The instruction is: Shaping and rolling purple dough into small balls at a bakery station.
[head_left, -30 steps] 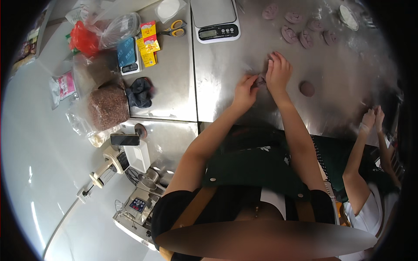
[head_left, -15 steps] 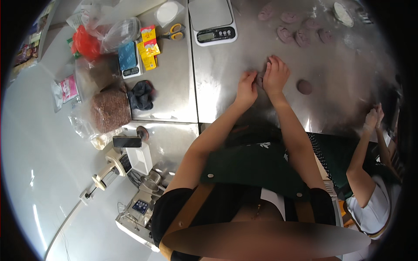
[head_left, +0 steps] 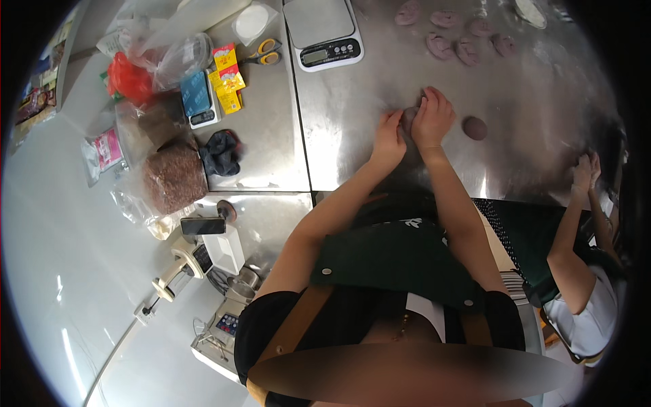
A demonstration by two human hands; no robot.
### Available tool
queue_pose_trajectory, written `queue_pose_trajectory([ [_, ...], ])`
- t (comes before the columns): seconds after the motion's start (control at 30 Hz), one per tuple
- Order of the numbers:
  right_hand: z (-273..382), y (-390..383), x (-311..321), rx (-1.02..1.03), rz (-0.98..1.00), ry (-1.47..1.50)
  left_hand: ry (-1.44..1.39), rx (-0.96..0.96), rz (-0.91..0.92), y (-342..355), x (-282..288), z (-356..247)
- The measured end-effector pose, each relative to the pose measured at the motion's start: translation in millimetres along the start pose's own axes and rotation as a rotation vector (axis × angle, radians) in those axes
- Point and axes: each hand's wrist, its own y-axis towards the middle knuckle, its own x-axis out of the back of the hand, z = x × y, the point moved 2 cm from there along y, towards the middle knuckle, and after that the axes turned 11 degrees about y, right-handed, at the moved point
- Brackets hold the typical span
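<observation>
My left hand (head_left: 390,139) and my right hand (head_left: 432,119) both grip one piece of purplish dough (head_left: 409,119) above the steel table (head_left: 349,152), their fingers curled round it and partly hiding it. Just right of my right hand rests a smooth, rounded purple dough piece (head_left: 475,127). Beyond them, several shaped purple dough pieces (head_left: 466,51) lie at the back, right of a white digital scale (head_left: 324,53).
At left are a bag of brown granules (head_left: 173,180), yellow packets (head_left: 227,78), scissors (head_left: 266,51), a small scale (head_left: 202,115), dark cloth (head_left: 220,152) and a phone (head_left: 202,226). A white oval dish (head_left: 531,12) is back right; a co-worker's hands (head_left: 584,169) are at right.
The dough between my hands shows more now, as both hands have shifted slightly while gripping it. The co-worker's hands have moved a little up and rightward. The view has shifted slightly.
</observation>
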Motion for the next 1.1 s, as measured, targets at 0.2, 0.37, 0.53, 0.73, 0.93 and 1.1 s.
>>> queue_pose_trajectory([
  [0.2, 12, 10, 2, -0.201, -0.005, 0.209, 0.073, -0.103, 0.183, 13, 0, 8],
  [0.37, 13, -2, 5, -0.190, -0.042, 0.079, -0.009, -0.023, 0.189, -19, 10, -20],
  [0.53, 0, -21, 13, -0.125, -0.088, -0.019, -0.047, 0.022, 0.082, -19, 5, -13],
  [0.73, 4, -16, 11, -0.153, -0.104, -0.025, 0.005, -0.050, 0.302, 7, -3, 7],
  [0.93, 9, -32, 13, -0.301, -0.010, 0.083, -0.081, -0.105, 0.262, -26, 16, -14],
  [1.1, 9, -54, 18, -0.134, -0.027, 0.005, -0.056, 0.021, 0.237, -31, 12, -1],
])
